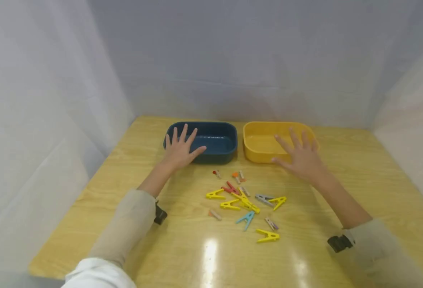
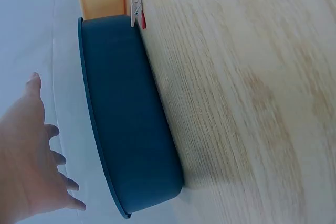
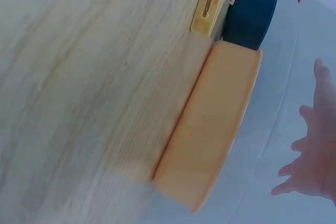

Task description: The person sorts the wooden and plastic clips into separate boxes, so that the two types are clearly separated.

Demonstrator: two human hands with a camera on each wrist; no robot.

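Over the blue tray (image 1: 216, 138) the left hand (image 1: 180, 150) spreads, grip open; right hand (image 1: 301, 158) likewise over the yellow tray (image 1: 260, 154); neither tray shows writing.

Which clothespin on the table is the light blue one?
The light blue plastic clothespin lies near the front of the pile, between two yellow plastic clothespins. It is the only blue peg; the others are yellow, red, grey or wooden.
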